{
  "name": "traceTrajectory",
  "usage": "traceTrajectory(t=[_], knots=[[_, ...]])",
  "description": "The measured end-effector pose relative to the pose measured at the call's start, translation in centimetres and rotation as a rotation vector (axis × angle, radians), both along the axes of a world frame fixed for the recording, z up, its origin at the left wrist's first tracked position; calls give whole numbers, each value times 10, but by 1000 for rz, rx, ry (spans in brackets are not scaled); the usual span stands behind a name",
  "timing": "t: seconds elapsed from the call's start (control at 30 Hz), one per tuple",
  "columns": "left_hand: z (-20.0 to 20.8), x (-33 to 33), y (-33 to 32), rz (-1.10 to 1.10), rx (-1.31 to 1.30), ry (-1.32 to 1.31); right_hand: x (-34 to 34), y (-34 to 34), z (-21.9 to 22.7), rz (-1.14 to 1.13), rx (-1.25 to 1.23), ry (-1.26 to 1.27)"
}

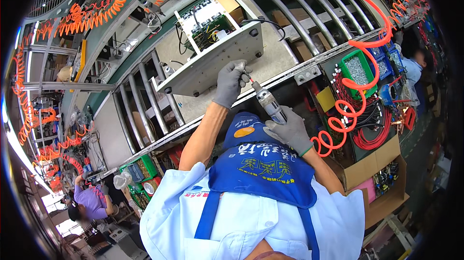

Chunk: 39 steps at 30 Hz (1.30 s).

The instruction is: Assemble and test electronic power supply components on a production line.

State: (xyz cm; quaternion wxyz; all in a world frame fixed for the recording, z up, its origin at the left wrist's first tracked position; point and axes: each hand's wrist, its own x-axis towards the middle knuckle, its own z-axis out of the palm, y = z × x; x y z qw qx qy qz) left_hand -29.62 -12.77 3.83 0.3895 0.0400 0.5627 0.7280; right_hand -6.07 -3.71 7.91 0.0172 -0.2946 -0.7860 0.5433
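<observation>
My right hand (pixel 291 132), in a grey glove, is wrapped round a silver pneumatic screwdriver (pixel 270 103) whose bit points up and left. An orange coiled air hose (pixel 342 110) runs to that hand. My left hand (pixel 230 85), gloved too, has its fingers pinched together beside the bit's tip; what they hold is too small to make out. Just beyond it stands a metal chassis (pixel 212 69) with its flat grey panel toward me and dark round feet along the edge. Behind the panel sit circuit boards (pixel 203 17) and wires.
The chassis rests on a pale board (pixel 280 62) over a roller conveyor (pixel 309 28). To the right are a green bin of screws (pixel 356 69), red cable bundles (pixel 374 132) and an open cardboard box (pixel 386 187). Other people work at far left (pixel 92 199) and far right (pixel 413 69).
</observation>
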Motion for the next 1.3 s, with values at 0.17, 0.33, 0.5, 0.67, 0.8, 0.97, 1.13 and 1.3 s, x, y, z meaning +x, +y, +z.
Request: traceTrajectory(t=[0.17, 0.33, 0.5, 0.67, 0.8, 0.97, 1.13, 1.3], knots=[[2, -3, 10, -62, -93, 184, -9, 13, 1, 22, 21, -48], [-3, -18, 20, -129, 19, 158, -24, 32, 11, -41, -635, -196], [-1, -40, 30, -159, -24, 161, -51, 30, 6, -62, -258, -108], [17, -59, 25, -210, -326, 389, -73, 33, -6, -143, -232, -81], [31, -92, 31, 32, -443, 962, -93, 42, -14, -146, -183, -52], [34, -120, 46, -158, -716, 1228, -104, 46, -13, -108, -128, -76], [26, -127, 49, -279, -725, 1326, -107, 44, -9, -148, -217, -102], [18, -131, 48, -282, -654, 1451, -111, 40, -5, -156, -292, -94]])
